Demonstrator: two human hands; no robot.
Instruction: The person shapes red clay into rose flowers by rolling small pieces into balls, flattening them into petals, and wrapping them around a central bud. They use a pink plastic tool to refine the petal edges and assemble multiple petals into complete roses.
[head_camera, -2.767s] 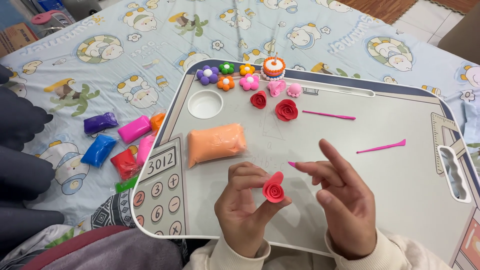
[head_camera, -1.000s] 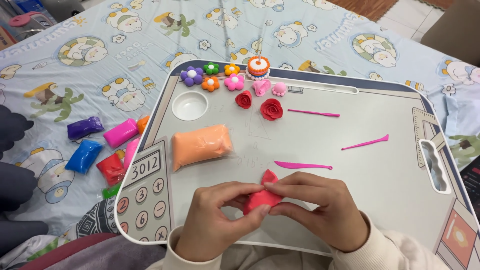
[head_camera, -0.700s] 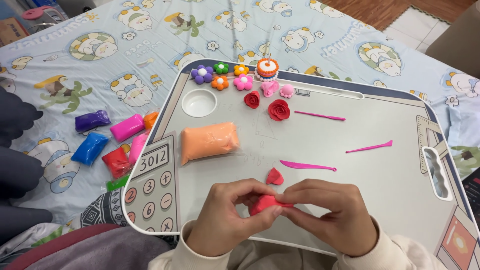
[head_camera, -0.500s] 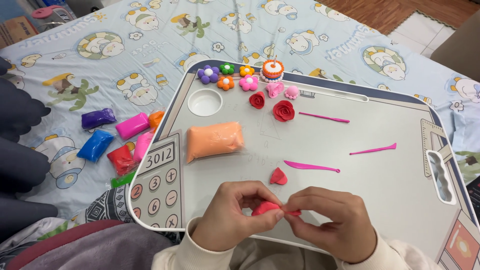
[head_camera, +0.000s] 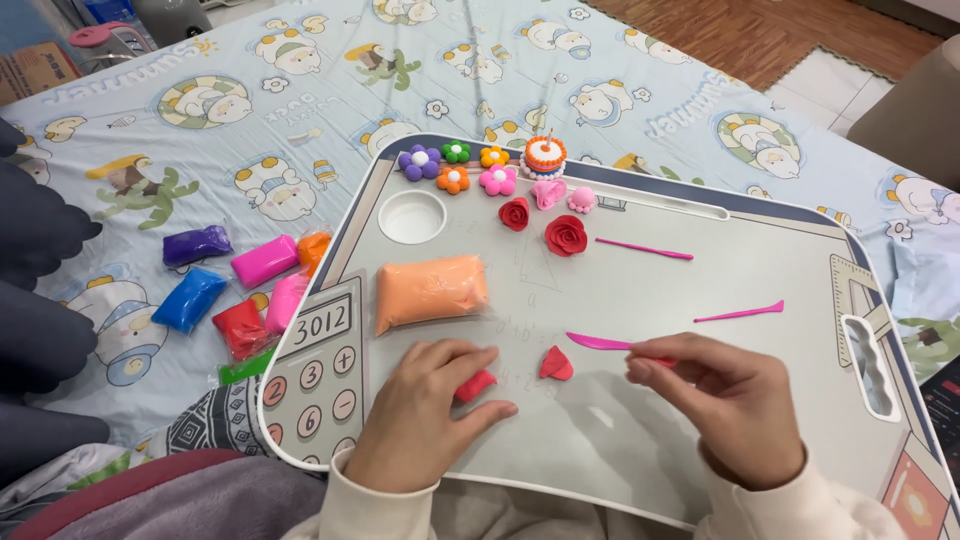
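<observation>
Separated now, right hand (head_camera: 735, 405) grips pink tool (head_camera: 610, 343).

A pale blue cartoon-print bedsheet (head_camera: 300, 110) covers the bed. Beyond it lie a wooden floor (head_camera: 800, 30) and light tiles (head_camera: 830, 85).

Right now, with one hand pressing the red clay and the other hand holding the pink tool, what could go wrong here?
1. The left hand presses a red clay lump onto the grey lap tray; it might stick or flatten unevenly.
2. The thin pink plastic sculpting tool in the right hand points toward the small folded red clay piece; a slip could dent it.
</observation>
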